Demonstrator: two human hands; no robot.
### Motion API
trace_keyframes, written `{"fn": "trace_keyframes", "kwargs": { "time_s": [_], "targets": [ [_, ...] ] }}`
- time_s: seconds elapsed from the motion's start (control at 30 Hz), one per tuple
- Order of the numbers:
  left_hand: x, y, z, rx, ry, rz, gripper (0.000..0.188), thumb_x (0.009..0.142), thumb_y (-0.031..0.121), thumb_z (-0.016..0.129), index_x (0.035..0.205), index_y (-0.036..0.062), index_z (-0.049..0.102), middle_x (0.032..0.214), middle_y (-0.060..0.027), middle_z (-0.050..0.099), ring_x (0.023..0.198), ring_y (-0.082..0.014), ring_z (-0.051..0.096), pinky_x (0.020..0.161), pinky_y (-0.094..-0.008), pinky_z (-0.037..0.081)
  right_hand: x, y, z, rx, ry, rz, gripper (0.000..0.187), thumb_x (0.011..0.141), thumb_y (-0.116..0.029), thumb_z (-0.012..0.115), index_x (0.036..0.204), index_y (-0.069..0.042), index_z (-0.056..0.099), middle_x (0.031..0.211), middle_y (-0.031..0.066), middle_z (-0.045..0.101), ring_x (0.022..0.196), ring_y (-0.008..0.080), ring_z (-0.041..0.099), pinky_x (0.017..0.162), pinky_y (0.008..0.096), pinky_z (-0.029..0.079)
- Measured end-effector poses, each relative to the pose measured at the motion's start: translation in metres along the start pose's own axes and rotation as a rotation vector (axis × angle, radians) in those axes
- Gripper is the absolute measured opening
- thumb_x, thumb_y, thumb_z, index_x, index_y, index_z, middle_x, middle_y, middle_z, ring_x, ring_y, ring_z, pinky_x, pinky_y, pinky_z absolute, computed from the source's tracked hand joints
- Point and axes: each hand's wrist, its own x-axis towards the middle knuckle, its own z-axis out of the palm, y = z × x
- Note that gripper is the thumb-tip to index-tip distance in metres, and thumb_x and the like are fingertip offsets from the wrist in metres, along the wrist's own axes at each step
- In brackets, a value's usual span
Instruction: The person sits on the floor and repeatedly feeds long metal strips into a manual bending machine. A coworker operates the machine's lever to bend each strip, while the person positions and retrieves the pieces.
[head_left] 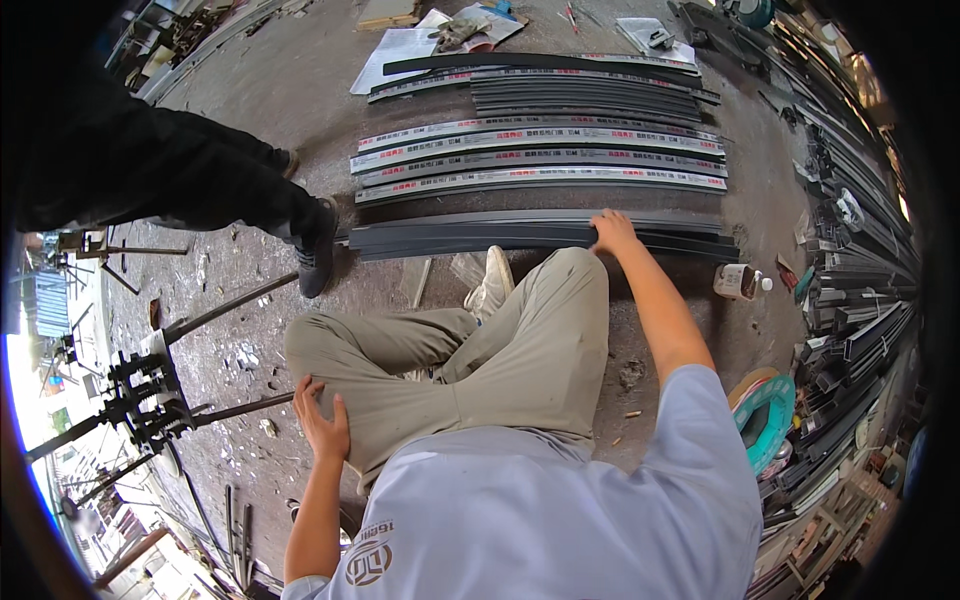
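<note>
A pale shirt (580, 520) is nearest. The left hand (322, 425) rests on beige trousers (500, 385), its grip loosely spread and empty. Dark strips (450, 240) lie on the floor (755, 200), extending both sides of the right hand (613, 232), whose grip touches them; how far it closes, I cannot tell.

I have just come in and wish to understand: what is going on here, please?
A seated person has the right hand on the dark strips nearest the knees; whether it grips them is unclear. The left hand rests on the left thigh. Beyond lie strips with white printed faces. Another person's dark shoe stands near the dark strips' left end.
</note>
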Motion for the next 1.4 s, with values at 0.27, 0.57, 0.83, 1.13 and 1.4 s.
{"fn": "trace_keyframes", "kwargs": {
  "time_s": [0.27, 0.57, 0.83, 1.13, 1.4],
  "targets": [
    [0.013, 0.003, -0.001, 0.018, -0.014, 0.018, 0.035, 0.091, 0.016, 0.068, 0.121, 0.0027, 0.059, 0.145, -0.0194, 0.052, 0.136, -0.0402, 0.046, 0.117, -0.0507, 0.033, 0.079, -0.025, -0.035, 0.149, 0.362, -0.034, 0.067, 0.079, -0.036, 0.087, 0.134, -0.006, 0.064, 0.142, 0.0145, 0.055, 0.133, 0.0360, 0.053, 0.112, 0.0468, 0.046],
    [0.014, 0.003, 0.002, 0.048, -0.028, -0.001, 0.034, 0.088, 0.016, 0.068, 0.118, 0.0028, 0.058, 0.145, -0.0207, 0.052, 0.134, -0.0416, 0.046, 0.116, -0.0524, 0.033, 0.107, -0.065, -0.025, -0.026, 0.302, 0.045, 0.078, 0.079, -0.031, 0.088, 0.146, -0.011, 0.054, 0.149, 0.0171, 0.046, 0.141, 0.0372, 0.042, 0.120, 0.0483, 0.036],
    [0.016, 0.006, 0.004, 0.041, -0.031, -0.004, 0.032, 0.091, 0.017, 0.066, 0.119, 0.0042, 0.059, 0.143, -0.0200, 0.052, 0.136, -0.0406, 0.045, 0.117, -0.0522, 0.032, 0.101, -0.061, -0.021, 0.009, 0.262, 0.034, 0.056, 0.081, -0.024, 0.086, 0.132, -0.014, 0.065, 0.140, 0.0158, 0.050, 0.134, 0.0356, 0.045, 0.119, 0.0479, 0.036],
    [0.013, 0.005, 0.001, 0.030, -0.023, -0.022, 0.035, 0.090, 0.015, 0.069, 0.122, 0.0051, 0.058, 0.143, -0.0192, 0.052, 0.133, -0.0407, 0.046, 0.115, -0.0509, 0.035, 0.063, -0.025, -0.049, 0.275, 0.367, -0.145, 0.064, 0.077, -0.016, 0.087, 0.134, -0.007, 0.059, 0.136, 0.0177, 0.060, 0.132, 0.0407, 0.053, 0.114, 0.0498, 0.041],
    [0.014, 0.001, 0.002, 0.016, 0.053, -0.053, 0.038, 0.087, 0.025, 0.075, 0.117, 0.0049, 0.063, 0.137, -0.0175, 0.056, 0.131, -0.0409, 0.048, 0.113, -0.0510, 0.037, 0.006, -0.026, -0.143, 0.493, -0.036, -0.427, 0.073, 0.077, -0.022, 0.089, 0.141, -0.008, 0.058, 0.136, 0.0154, 0.065, 0.125, 0.0328, 0.061, 0.109, 0.0394, 0.046]
  ]
}}
